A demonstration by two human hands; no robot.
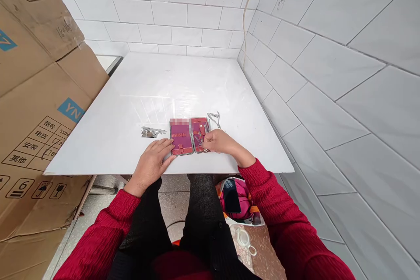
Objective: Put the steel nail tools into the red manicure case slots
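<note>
A manicure case (182, 143) lies unfolded on the white table, purple inside with red loops and a dark rim. Its left panel has bare loops, and the right panel holds small metal tools, among them what look like scissors (198, 141). My left hand (153, 159) rests with fingers stretched out, their tips on the case's left edge. Over the right panel, my right hand (216, 141) is closed in a pinch at the tools; its fingers hide what they grip. Cuticle nippers (214, 118) lie just beyond the case, and a pile of slim metal tools (151, 131) lies left of it.
The white table (183, 78) meets tiled walls behind and at the right. Tall cardboard boxes (42, 96) stand along the left side. Below the table's front edge, a bag (241, 201) with a phone (231, 196) on top sits beside my right leg.
</note>
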